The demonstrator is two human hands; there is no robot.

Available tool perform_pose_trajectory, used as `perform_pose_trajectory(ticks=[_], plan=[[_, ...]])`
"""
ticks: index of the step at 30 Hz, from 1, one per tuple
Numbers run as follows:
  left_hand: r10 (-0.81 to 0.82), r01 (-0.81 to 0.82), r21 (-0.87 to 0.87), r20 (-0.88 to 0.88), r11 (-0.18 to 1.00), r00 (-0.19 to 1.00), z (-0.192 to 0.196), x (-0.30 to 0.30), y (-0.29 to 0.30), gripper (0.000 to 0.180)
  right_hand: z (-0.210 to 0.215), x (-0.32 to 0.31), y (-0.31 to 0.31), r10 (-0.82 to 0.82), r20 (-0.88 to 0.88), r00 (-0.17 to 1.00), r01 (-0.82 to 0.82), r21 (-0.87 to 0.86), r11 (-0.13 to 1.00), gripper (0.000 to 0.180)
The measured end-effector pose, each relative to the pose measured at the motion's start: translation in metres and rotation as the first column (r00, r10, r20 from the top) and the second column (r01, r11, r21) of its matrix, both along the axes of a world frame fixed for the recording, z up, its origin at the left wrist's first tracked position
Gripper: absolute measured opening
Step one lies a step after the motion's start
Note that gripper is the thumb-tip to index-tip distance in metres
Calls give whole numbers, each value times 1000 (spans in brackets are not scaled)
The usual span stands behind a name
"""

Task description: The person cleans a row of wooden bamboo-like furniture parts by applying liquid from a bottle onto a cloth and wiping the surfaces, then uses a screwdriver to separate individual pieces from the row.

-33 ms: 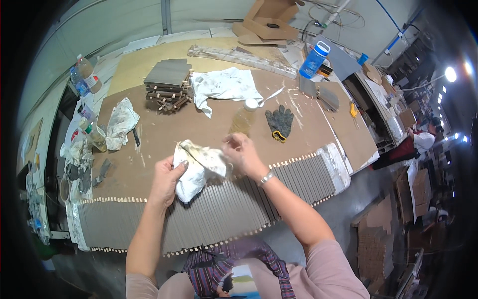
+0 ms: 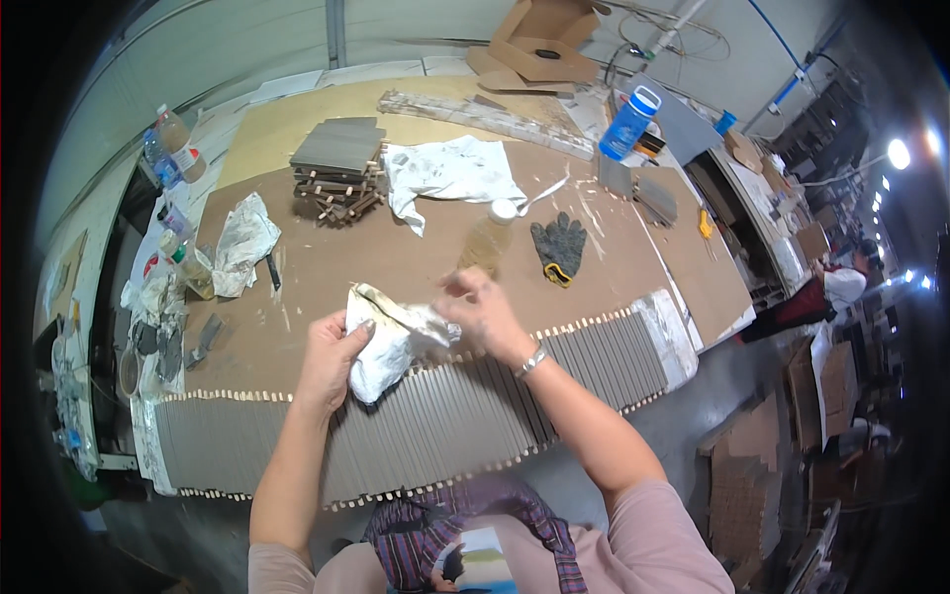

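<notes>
My left hand [image 2: 332, 358] grips a stained white cloth [image 2: 381, 351], thumb on top, above the near side of the table. The cloth is bunched and has yellowish-brown smears. At its blurred right end is my right hand [image 2: 485, 315], fingers curled and smeared by motion; whether they hold the cloth does not show. Beneath both hands runs a long row of narrow grey strips [image 2: 426, 431] laid side by side, with pale wooden ends. Just beyond my right hand stands a clear bottle [image 2: 485, 243] with a white cap and yellowish liquid. A dark grey glove [image 2: 559, 247] lies to its right.
Farther back are a stack of grey panels [image 2: 338, 148] and a spread white cloth [image 2: 450, 176]. A blue bottle [image 2: 629, 124] and an open cardboard box [image 2: 539, 49] stand behind. Crumpled cloth [image 2: 245, 243] and bottles [image 2: 180, 148] are at left; a person [image 2: 821, 292] is far right.
My right hand and the right end of the cloth have shifted slightly. The left hand keeps its grip, and the view has moved a little.
</notes>
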State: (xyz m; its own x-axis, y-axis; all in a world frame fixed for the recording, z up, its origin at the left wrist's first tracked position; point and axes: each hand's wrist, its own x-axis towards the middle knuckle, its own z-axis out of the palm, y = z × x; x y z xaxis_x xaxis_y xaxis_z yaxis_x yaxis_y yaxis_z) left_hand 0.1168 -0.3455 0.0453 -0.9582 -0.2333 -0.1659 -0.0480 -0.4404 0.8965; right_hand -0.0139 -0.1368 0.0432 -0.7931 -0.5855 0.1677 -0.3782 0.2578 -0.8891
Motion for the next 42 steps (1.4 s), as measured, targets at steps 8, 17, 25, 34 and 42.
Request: perform_pose_trajectory(ticks=[8,17,25,34,42], plan=[[-144,185,-330,145,926,979,3,19,-19,32,15,-20,-7,126,422,898,-19,-249,968,11],[-128,-135,-853,-228,505,965,64,0,3,68,62,-20,-22,406,97,909,-383,-194,903,21],[-284,175,-732,-27,659,958,77,3,-43,15,138,-23,-12,576,264,774,-621,134,772,42],[-248,198,-300,-139,933,959,69,38,-42,19,107,-44,1,-115,-547,829,279,227,933,32],[-138,154,84,-173,984,975,55,31,-24,19,39,47,-31,394,-105,913,-337,349,874,44]])
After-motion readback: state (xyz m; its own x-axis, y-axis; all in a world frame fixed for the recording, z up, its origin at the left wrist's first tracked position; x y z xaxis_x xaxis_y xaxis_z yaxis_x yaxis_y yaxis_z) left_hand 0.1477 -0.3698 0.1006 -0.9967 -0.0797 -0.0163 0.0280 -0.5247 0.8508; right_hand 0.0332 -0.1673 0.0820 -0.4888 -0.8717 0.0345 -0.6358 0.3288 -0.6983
